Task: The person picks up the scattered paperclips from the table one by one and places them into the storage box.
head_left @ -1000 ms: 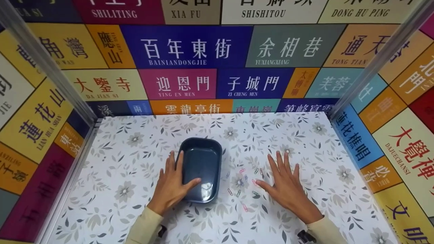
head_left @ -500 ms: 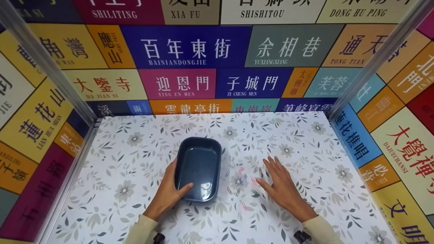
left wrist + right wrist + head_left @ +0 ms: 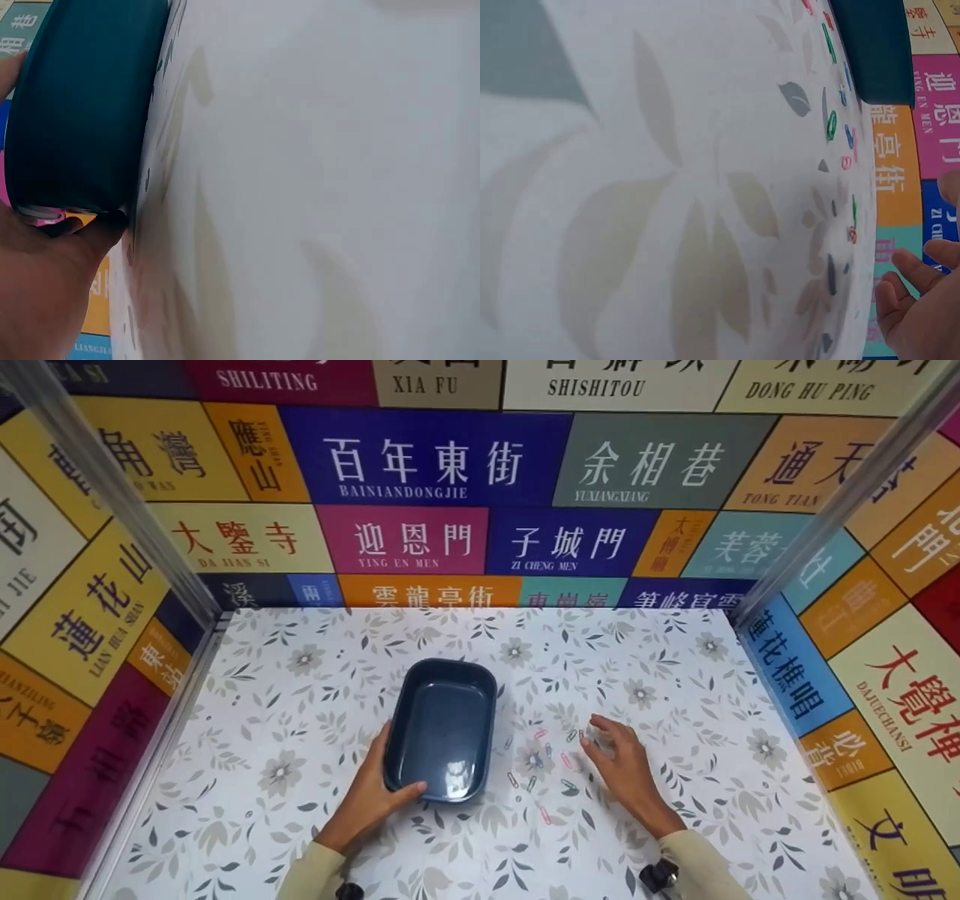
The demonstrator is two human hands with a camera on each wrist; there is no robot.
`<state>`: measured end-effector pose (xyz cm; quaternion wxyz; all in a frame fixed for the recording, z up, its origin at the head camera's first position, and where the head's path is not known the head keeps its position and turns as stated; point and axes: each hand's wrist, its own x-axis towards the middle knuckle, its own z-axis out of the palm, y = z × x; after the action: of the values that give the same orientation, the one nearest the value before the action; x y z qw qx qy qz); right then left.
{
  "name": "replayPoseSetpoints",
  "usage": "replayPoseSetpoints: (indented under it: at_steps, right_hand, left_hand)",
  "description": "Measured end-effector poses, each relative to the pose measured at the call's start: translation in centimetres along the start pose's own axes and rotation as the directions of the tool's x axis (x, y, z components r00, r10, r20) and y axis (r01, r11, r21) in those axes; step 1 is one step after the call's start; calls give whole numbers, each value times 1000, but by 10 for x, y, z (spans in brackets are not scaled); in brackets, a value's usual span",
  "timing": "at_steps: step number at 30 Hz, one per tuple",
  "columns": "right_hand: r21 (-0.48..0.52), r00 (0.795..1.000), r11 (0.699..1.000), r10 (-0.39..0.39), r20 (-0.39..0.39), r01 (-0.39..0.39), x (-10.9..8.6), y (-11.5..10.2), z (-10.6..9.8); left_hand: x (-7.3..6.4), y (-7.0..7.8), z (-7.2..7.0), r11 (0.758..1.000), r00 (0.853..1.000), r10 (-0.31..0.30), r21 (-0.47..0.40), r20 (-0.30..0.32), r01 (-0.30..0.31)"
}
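A dark blue rectangular dish (image 3: 442, 720) stands left of centre on the patterned tabletop, with nothing inside it. My left hand (image 3: 369, 793) grips its near left corner, thumb over the rim and fingers against the outer wall. That wall of the dish (image 3: 90, 112) fills the upper left of the left wrist view. Several coloured paperclips lie scattered right of the dish, among them a pink paperclip (image 3: 545, 815) and a green paperclip (image 3: 572, 736). My right hand (image 3: 628, 780) hovers at their right side, fingers loosely bent and thumb apart from the index finger. Nothing shows between its fingers (image 3: 915, 274).
The tabletop (image 3: 300, 712) has a white floral covering. Behind it rises a wall of coloured panels (image 3: 420, 457) with printed characters. Metal posts (image 3: 832, 502) stand at the back corners, and side panels (image 3: 90, 615) close in both sides.
My left hand has gone from spread over the dish's left edge to gripping its corner. My right hand's spread fingers have bent inward and drawn back slightly. The head view has shifted a little.
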<state>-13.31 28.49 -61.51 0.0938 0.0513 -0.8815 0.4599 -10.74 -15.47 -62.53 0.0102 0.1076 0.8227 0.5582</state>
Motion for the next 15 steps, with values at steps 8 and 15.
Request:
replayPoseSetpoints:
  at_steps: [8,15]
  right_hand:
    - [12,994,995,99,-42,-99,3,18,0]
    - [25,993,996,88,-77,-87,6,25,6]
  left_hand:
    - [-1,-5,0,999,1000,12,-33,20,-12]
    - [-2,-7,-1,999,999,51,-15,8,-50]
